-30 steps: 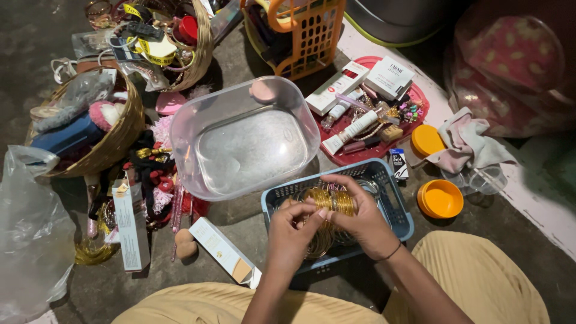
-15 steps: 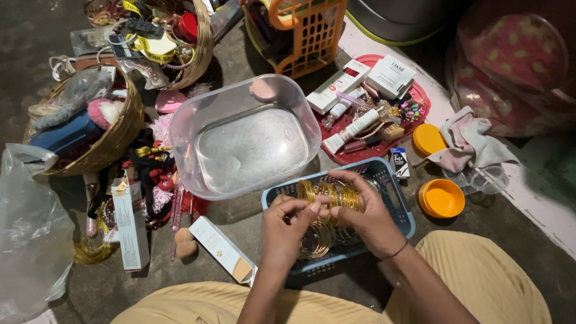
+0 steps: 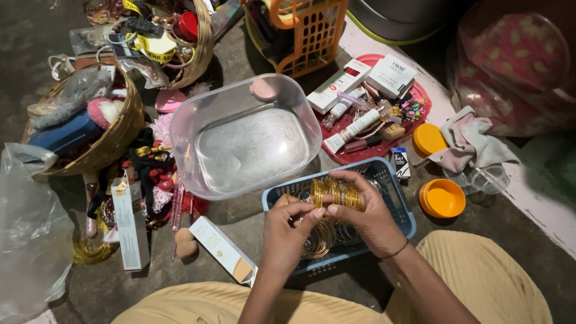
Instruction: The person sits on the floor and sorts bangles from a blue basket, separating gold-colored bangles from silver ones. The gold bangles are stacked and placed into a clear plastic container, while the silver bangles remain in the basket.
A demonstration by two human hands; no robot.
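Bangle stack (image 3: 337, 193) over slotted basket (image 3: 396, 207); clear tub (image 3: 246, 135) behind it; tray (image 3: 414, 123) right of tub, seemingly apart.

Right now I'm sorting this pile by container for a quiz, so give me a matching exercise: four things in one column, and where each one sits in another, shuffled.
Things:
1. gold bangles
2. white boxes and tubes
3. clear plastic tub
4. orange lid

Places:
A. on the red tray
B. on the floor right of the blue basket
C. gripped by the left hand and right hand above the blue basket
D. between the wicker basket and the red tray

Pairs: 1-C, 2-A, 3-D, 4-B
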